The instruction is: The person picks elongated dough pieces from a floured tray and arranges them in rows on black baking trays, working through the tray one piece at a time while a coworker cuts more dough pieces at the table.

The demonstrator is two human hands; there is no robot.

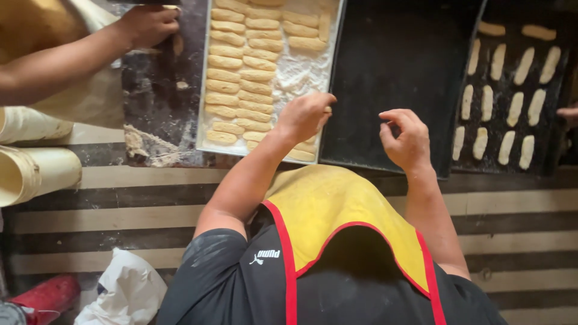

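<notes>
The left hand (pixel 306 116) pinches a dough stick (pixel 327 110) at the floured tray's (pixel 295 75) edge (right hand (pixel 406 138) curled, empty); a loose pinch could drop it.

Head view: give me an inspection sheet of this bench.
Surface: dark worktop, dusted with flour and dough scraps.
Job's things: floured tray with rows of dough sticks; empty dark tray; second dark tray partly filled with paler sticks.
Clutter: white bag, red object and cream rolls at left.
Hands: left hand pinches a stick at the floured tray's edge; right hand curled, empty, over the empty tray.
Cables: nothing seen.
Surroundings: another person's hand at the worktop.
</notes>
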